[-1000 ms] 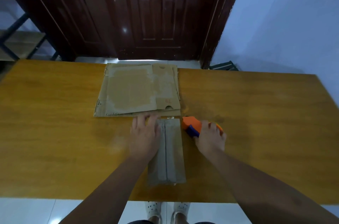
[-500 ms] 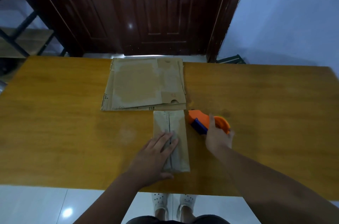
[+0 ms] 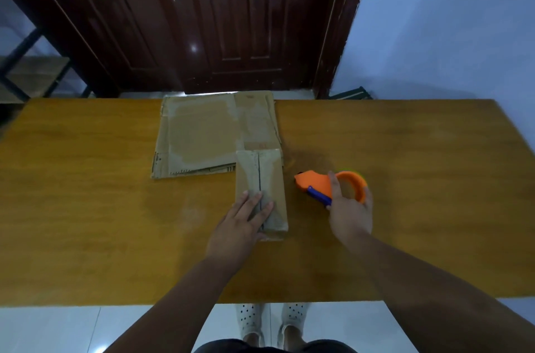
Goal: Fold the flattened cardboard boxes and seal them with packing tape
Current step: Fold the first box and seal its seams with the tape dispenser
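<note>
- Our left hand (image 3: 243, 227) lies flat with straight fingers, pressing on the small box (image 3: 270, 170) in the middle of the frame.
- Our right hand (image 3: 351, 215) curls round the orange tape gun (image 3: 317, 182), just right of the box.
- Flat cardboard (image 3: 202, 135) lies above the box on the table (image 3: 86, 208).

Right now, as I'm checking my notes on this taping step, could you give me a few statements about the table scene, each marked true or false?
1. The left hand lies flat on the small folded brown cardboard box. True.
2. The right hand holds nothing. False: it grips the orange plastic tape dispenser.
3. The stack of flattened brown cardboard lies beyond the box. True.
4. The dispenser sits on top of the box. False: it is to the right of the box, apart from it.
</note>
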